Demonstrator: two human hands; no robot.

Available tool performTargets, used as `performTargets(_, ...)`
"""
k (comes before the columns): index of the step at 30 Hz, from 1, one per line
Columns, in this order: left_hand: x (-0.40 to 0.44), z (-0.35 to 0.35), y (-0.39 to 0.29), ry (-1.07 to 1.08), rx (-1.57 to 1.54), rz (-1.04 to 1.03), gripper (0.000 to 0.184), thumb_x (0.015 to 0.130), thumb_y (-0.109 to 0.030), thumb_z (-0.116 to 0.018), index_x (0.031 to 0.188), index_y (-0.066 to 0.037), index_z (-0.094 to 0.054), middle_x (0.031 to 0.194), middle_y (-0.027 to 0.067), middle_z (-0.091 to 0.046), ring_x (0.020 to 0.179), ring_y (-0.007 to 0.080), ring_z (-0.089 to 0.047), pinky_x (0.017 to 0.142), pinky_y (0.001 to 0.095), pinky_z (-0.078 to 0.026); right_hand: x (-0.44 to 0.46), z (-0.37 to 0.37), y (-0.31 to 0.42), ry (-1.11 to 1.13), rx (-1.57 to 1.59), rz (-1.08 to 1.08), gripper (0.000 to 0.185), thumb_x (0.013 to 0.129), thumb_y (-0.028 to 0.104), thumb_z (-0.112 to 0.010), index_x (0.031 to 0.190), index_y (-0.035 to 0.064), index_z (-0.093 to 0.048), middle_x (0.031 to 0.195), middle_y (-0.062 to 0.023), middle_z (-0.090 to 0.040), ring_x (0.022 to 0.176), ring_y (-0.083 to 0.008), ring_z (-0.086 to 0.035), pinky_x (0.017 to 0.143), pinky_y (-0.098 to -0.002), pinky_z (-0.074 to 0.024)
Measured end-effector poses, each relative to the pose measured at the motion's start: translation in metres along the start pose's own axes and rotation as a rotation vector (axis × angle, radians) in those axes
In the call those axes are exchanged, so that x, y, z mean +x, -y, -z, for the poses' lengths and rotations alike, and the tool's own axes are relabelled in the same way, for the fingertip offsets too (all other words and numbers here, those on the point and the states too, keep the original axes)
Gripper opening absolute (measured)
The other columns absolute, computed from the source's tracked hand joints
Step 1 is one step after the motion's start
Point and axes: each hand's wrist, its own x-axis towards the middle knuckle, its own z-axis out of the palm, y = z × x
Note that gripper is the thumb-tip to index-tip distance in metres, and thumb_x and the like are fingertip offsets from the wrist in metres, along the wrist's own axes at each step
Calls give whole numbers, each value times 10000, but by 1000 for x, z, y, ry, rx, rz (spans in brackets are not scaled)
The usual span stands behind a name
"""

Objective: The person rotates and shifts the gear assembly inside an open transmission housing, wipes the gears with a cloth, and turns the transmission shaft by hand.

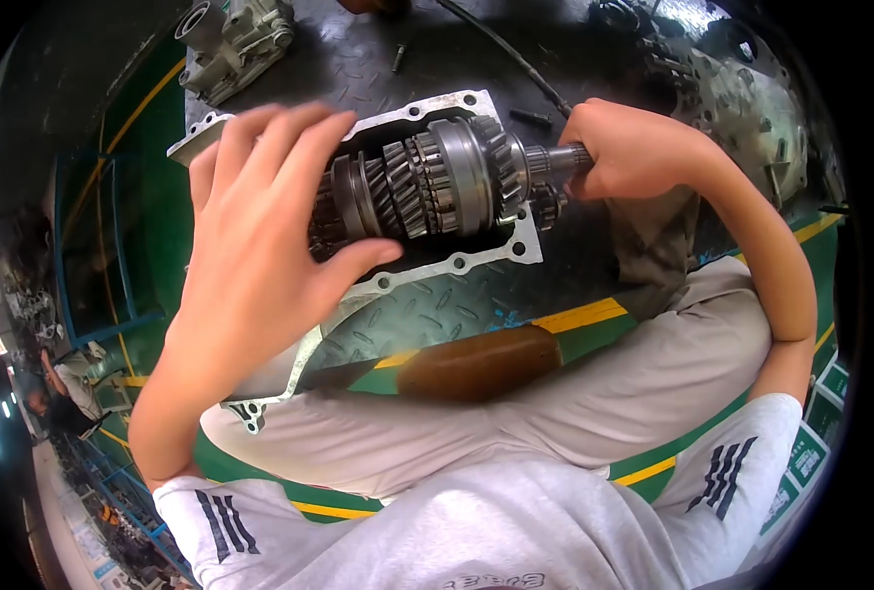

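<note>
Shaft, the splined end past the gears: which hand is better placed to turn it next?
Probably the right hand: it is curled around that end of the shaft, while the left hand spreads over the gears' opposite end.

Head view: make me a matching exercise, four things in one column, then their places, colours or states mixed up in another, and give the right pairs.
Things:
1 Gears
2 Right hand
3 Left hand
4 Floor

Places, colours, states:
A Closed on the shaft
B Mostly green
C Lying inside the casing
D Open, fingers spread

Pairs: 1-C, 2-A, 3-D, 4-B
</note>
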Motion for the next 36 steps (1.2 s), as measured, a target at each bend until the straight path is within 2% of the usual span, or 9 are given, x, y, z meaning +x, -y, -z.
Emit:
performTargets(2, -10, -6, 8, 95, -100, 24, 806, 622, -282, -926, 1346, -65, -646, 1323, 107, -660, 1269, 312, -560, 1127, 441, -328, 1, 0, -2, 10, 9, 2, 217, 772, 125, -755, 800, -75, -676, 665, -225, -607, 610, -342, -598, 616, -416, -479)
performTargets(5, -11, -1, 18, 52, -63, -14, 720, 615, -253, -918, 1271, -64, -688, 1264, 98, -690, 1217, 306, -575, 1125, 433, -330, 4, -1, -1, 26, -7, 1, 220, 773, 128, -755, 806, -75, -678, 669, -225, -607, 612, -337, -598, 617, -412, -480)
performTargets(11, -4, -9, 17, 38, -189, -30, 685, 604, -232, -907, 1232, -62, -692, 1254, 102, -684, 1205, 315, -573, 1101, 448, -375, 3, -1, -3, 36, -2, 9, 219, 769, 125, -749, 806, -78, -673, 673, -227, -603, 621, -345, -597, 625, -408, -480)
performTargets(15, -7, -8, 27, 61, -216, -1, 718, 589, -247, -912, 1243, -60, -680, 1242, 123, -674, 1217, 336, -566, 1086, 460, -395, 2, -1, -5, -11, -8, 63, 227, 759, 121, -726, 771, -86, -634, 647, -222, -589, 609, -356, -591, 604, -436, -471)
performTargets(18, -6, -13, 16, 23, -155, -21, 737, 571, -246, -920, 1245, -66, -681, 1245, 130, -668, 1227, 342, -561, 1077, 457, -404, 3, 0, -1, 31, -23, 0, 220, 757, 114, -725, 769, -84, -631, 643, -220, -582, 612, -352, -589, 602, -433, -465)
performTargets(27, -3, -11, 30, 80, -252, -27, 794, 544, -210, -926, 1287, -77, -680, 1159, 124, -661, 1149, 343, -566, 1054, 445, -413, 4, 1, -2, 47, 3, 33, 223, 759, 102, -720, 756, -87, -600, 629, -218, -545, 588, -342, -551, 589, -432, -445)
performTargets(30, -6, -13, 25, 29, -143, -96, 793, 546, -205, -921, 1290, -71, -678, 1151, 134, -665, 1152, 342, -568, 1054, 444, -413, 3, 1, -1, 34, 7, 42, 221, 756, 95, -715, 761, -90, -594, 635, -224, -544, 591, -349, -549, 588, -431, -444)
performTargets(34, -8, -16, 26, -43, -54, -140, 789, 556, -214, -918, 1293, -70, -679, 1148, 144, -664, 1133, 341, -581, 1055, 447, -416, 2, 0, 0, 7, -7, 49, 216, 753, 92, -713, 766, -90, -597, 641, -230, -550, 597, -358, -550, 589, -432, -447)
performTargets(36, -5, -13, 31, 6, -156, -124, 786, 568, -244, -925, 1295, -73, -679, 1135, 150, -654, 1120, 337, -581, 1045, 444, -423, 2, 2, 3, 19, -17, 16, 193, 747, 93, -737, 765, -76, -645, 644, -198, -562, 588, -337, -518, 608, -397, -460)
